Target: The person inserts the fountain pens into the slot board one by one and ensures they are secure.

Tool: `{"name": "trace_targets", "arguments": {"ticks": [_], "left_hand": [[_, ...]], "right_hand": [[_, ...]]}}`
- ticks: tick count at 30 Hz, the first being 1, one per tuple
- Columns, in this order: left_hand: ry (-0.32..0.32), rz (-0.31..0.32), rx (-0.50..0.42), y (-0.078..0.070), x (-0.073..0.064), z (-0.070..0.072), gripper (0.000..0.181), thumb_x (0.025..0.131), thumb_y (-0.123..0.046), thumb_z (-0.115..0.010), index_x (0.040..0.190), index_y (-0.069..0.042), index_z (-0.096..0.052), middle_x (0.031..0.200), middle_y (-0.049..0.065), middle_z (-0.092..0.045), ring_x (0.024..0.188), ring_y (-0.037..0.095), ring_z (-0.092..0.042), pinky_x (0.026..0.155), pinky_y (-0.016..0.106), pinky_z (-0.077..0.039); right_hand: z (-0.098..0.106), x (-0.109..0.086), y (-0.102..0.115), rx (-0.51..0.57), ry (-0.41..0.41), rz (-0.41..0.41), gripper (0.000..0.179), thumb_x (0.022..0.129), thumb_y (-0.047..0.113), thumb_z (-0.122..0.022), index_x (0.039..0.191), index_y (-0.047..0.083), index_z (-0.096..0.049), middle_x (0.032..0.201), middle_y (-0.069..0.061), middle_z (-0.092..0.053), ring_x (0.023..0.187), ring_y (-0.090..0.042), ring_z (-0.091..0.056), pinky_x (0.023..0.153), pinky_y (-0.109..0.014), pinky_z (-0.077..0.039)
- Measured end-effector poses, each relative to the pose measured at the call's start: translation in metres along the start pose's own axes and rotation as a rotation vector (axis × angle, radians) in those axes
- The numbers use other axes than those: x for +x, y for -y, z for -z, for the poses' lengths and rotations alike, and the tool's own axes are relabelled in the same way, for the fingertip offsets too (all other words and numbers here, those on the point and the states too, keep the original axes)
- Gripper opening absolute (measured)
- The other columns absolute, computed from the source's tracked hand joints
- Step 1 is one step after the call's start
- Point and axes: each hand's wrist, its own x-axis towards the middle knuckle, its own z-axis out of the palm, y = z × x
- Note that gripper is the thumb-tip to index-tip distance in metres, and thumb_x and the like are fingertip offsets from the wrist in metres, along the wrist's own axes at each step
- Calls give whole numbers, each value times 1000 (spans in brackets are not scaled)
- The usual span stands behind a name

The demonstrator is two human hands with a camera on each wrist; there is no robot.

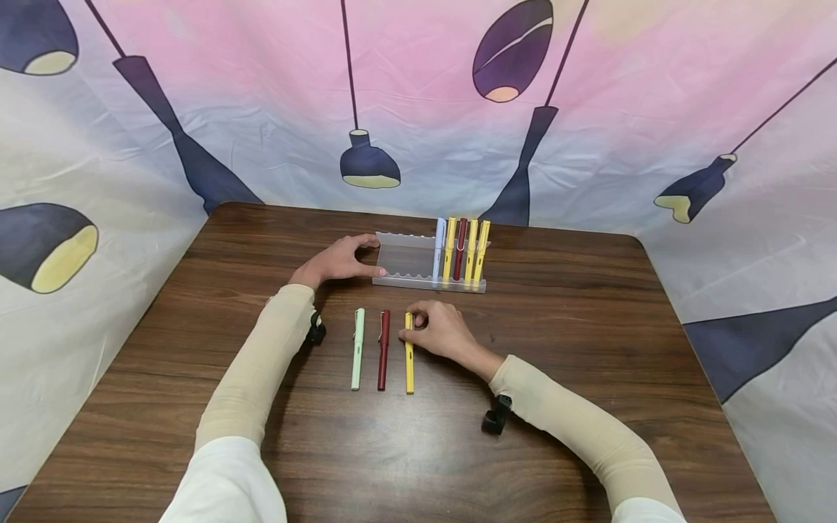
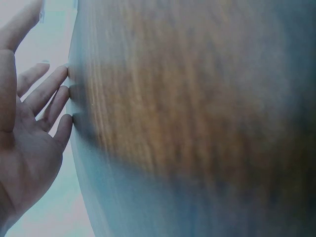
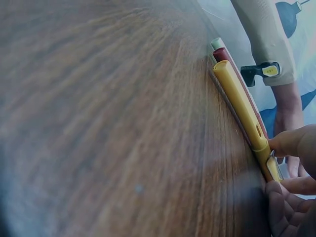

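My right hand [image 1: 443, 330] pinches the clip end of a yellow pen [image 1: 410, 370] between thumb and fingers. In the right wrist view the fingertips [image 3: 274, 187] sit at the pen's cap, and its barrel slants along the tabletop. To its left lie a dark red pen [image 1: 383, 356] and a pale green pen [image 1: 357, 356], side by side. My left hand [image 1: 336, 260] spans the left end of a clear pen rack [image 1: 399, 281], thumb at the front edge and fingers at the back. Its fingers look straight and spread in the left wrist view.
On the rack's right half stand a light blue pen [image 1: 439, 250], another dark red pen [image 1: 461, 250] and several yellow pens [image 1: 482, 250]. The brown wooden table [image 1: 588, 312] ends at the back against a printed cloth [image 1: 418, 87].
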Motion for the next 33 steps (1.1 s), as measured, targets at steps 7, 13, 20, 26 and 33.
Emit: {"name": "trace_targets", "arguments": {"ticks": [7,13,20,26,33], "left_hand": [[1,5,-12,-2,-2,0,93,87,-54,-78,157,-8,-38,155,14,-46,146,33,-39,119,54,-32],[-5,4,-12,-3,-2,0,91,87,-53,-79,156,-8,-39,155,14,-47,146,32,-39,119,53,-32],[-4,7,-10,-3,-2,1,92,87,-53,-79,157,-8,-39,155,13,-47,146,31,-40,119,52,-33],[-2,12,-10,-3,-2,1,92,87,-53,-79,157,-9,-38,155,14,-46,146,32,-39,119,53,-33],[-1,9,-5,-3,-3,0,93,87,-54,-78,157,-8,-37,156,13,-46,146,32,-39,119,53,-32]], "right_hand": [[0,-1,4,9,10,-12,47,85,32,-84,124,7,-72,74,10,-66,58,-7,-57,58,-27,-48],[0,0,5,14,7,-11,47,85,31,-84,124,7,-72,72,10,-66,57,-7,-59,58,-27,-49],[-2,1,5,3,-6,3,43,86,30,-84,121,9,-73,71,11,-66,59,-6,-58,61,-27,-49],[-3,2,4,17,2,-3,44,85,30,-84,122,8,-73,70,11,-67,59,-6,-61,60,-27,-50],[-3,2,4,50,10,-20,44,85,28,-84,122,7,-73,70,9,-66,59,-7,-61,58,-26,-50]]}}
